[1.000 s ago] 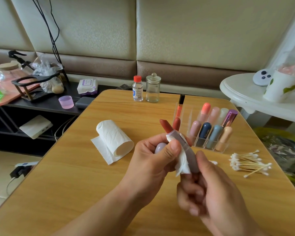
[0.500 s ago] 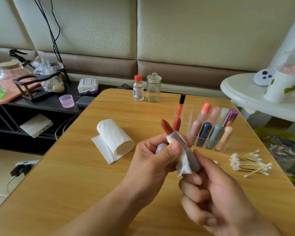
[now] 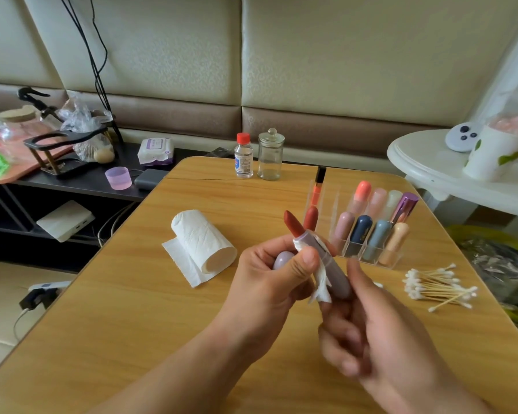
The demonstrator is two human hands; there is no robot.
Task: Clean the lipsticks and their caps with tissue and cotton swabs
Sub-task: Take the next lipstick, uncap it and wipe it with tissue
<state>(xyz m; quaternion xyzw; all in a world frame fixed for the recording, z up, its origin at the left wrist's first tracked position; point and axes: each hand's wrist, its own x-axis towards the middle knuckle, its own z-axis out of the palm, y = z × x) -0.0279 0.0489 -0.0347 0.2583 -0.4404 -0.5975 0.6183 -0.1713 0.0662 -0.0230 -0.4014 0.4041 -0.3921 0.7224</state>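
A wooden table (image 3: 117, 339) fills most of the view, with a white side table (image 3: 425, 171) set off to the right and a dark low shelf (image 3: 81, 182) to the left. Above the middle of the wooden table, the left hand (image 3: 269, 282) is curled, its thumb pressing a piece of tissue (image 3: 320, 279) against the upper barrel of an opened lipstick (image 3: 323, 258); a lilac cap (image 3: 283, 259) is tucked in the same hand. The lipstick is held tilted, its red bullet pointing up and to the left, and its lower barrel is gripped by the fingers of the right hand (image 3: 380, 339). A tissue roll (image 3: 204, 243) lies on its side left of the hands, with a loose sheet trailing from it. Behind the hands, a clear organizer (image 3: 368, 255) holds a row of capped lipsticks. A pile of cotton swabs (image 3: 437, 288) lies to the right of the hands. At the table's far edge a small bottle (image 3: 243, 158) with a red cap stands just beside a glass jar (image 3: 270, 155).
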